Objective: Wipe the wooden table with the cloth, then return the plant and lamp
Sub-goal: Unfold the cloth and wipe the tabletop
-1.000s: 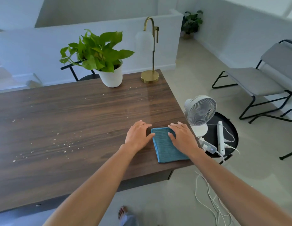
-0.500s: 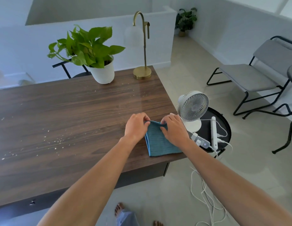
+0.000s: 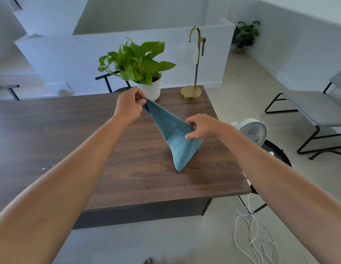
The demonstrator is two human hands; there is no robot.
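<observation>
We look down along our two bare forearms, which reach out over a dark wooden table (image 3: 89,149). Near our feet, on the pale floor at the right, white cables (image 3: 251,235) lie in loose loops. Our right hand (image 3: 201,126) pinches one edge of a blue cloth (image 3: 175,134) between thumb and curled fingers. Our left hand (image 3: 128,106), higher and farther out, pinches the opposite corner of the same cloth. The cloth hangs stretched between both hands, lifted above the right part of the table, and tapers down to a point; we cannot tell whether that tip touches the wood. Small pale crumbs (image 3: 45,128) dot the tabletop at the left. Just past the table's right edge stands a small white fan (image 3: 251,130) on a round black side table (image 3: 280,155). At the far edge of the table sits a leafy green plant (image 3: 137,61) in a white pot, and to its right a brass lamp (image 3: 194,73) with a white globe shade. A grey chair (image 3: 308,107) with a black frame stands at the far right. A second plant (image 3: 244,34) sits on the floor in the far corner.
</observation>
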